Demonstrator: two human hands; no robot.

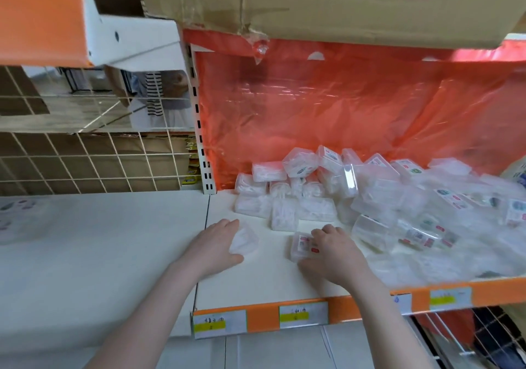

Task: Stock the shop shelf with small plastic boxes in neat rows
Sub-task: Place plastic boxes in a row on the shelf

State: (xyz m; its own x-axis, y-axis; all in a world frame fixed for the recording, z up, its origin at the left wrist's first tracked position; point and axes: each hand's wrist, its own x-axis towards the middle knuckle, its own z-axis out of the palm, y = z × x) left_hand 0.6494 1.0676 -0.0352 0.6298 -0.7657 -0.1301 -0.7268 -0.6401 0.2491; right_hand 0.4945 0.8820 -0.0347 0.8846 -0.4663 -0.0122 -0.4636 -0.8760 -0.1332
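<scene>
Clear boxes [370, 195] heaped on shelf [264, 280]

Clear glossy plastic boxes [370, 189], matt shelf [273, 280]

The shelf [264, 277] was white, edged orange. Red-orange film [327, 106] lined its back. The boxes [370, 192] were clear with white contents.

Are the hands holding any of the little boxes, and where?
Yes. Left hand holds a small clear plastic box by its left side. Right hand holds a small clear red-labelled box, grip on its right side.
</scene>
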